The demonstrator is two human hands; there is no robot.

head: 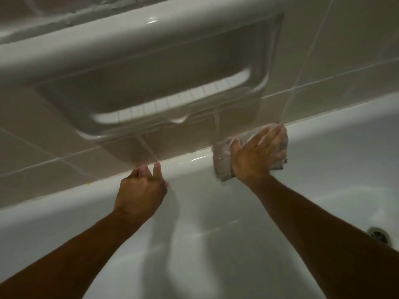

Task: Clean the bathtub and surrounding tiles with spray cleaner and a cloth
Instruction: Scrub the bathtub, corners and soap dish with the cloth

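Your right hand (257,154) presses the cloth (224,162) flat on the tub rim (190,161); rim runs left toward your left hand (140,190), loosely curled, holding nothing.

The cloth (222,162) is largely covered by the right hand (254,154); only its edges show, and its full shape cannot be told. The left hand (140,190) rests on the bathtub (194,212) rim with its palm hidden. Both forearms are cut off by the bottom edge. The drain (378,235) is partly hidden by the right forearm. The soap dish (151,87) and tiles (356,39) are blurred, so surface detail is unreadable. The bathtub runs past three edges.
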